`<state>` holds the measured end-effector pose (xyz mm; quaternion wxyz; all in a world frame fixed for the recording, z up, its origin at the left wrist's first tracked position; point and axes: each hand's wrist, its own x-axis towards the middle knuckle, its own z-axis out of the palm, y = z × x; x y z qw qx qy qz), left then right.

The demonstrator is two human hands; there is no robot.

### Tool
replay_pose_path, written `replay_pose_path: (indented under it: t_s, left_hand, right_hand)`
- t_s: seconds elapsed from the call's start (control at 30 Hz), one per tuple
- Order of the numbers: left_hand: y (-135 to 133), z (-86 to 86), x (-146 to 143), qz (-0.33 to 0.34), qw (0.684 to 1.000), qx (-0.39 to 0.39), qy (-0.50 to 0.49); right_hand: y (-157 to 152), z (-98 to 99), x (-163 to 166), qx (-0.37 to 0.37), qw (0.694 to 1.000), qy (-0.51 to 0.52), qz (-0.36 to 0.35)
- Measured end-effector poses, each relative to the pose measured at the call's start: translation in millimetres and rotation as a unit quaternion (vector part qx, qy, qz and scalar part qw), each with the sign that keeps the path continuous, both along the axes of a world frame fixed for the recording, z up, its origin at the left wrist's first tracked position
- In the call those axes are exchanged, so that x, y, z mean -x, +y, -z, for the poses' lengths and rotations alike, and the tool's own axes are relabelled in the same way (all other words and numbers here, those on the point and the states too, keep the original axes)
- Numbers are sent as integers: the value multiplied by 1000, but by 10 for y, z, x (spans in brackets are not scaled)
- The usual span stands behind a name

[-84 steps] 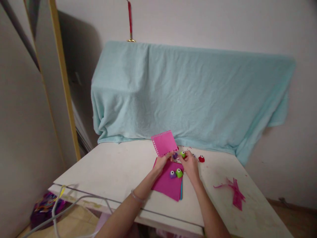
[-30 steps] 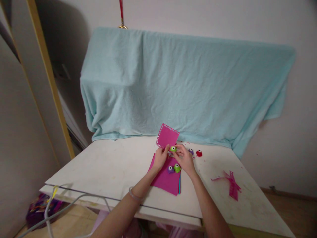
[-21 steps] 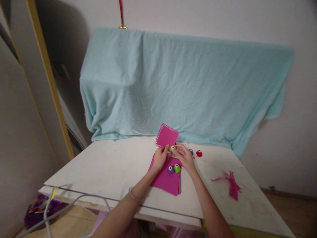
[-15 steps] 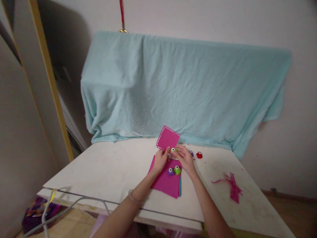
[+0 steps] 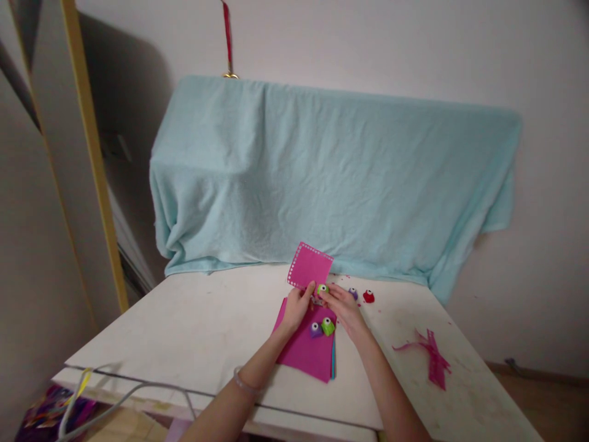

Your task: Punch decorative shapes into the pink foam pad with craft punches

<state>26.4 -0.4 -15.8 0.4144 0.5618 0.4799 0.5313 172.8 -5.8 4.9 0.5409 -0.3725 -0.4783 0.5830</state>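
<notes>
Between thumb and fingers my left hand (image 5: 298, 308) pinches the near corner of a pink paper square (image 5: 311, 266), which has punched holes along its edges. My right hand (image 5: 344, 308) is closed on a small green craft punch (image 5: 323, 288) at the paper's lower edge. Below both hands lies a stack of pink paper (image 5: 306, 356) with a blue sheet showing at its right side. On that stack sit a purple punch (image 5: 316, 329) and another green punch (image 5: 327, 326).
Right of my hands stand a second purple punch (image 5: 353, 293) and a red punch (image 5: 369, 296), with tiny pink bits around. Pink paper strips (image 5: 435, 362) lie on the white table (image 5: 184, 325). A light blue cloth (image 5: 331, 178) hangs behind; a grey cable (image 5: 138, 388) crosses the front-left edge.
The camera view has shifted slightly, so the scene sits a little lower. Both hands keep hold of the paper and the green punch, almost unmoved.
</notes>
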Motion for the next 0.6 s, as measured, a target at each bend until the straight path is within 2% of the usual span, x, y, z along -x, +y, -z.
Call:
replay_pose_path:
  t_s: [0.23,0.6]
  left_hand:
    - [-42,-17,-13,-20,998,-9,60]
    - [-75,-76,-5,-21,997,-9,74]
  right_hand:
    - [-50,-86,18,26,999,17,22]
    - [-57,-89,30,48,998,22,29]
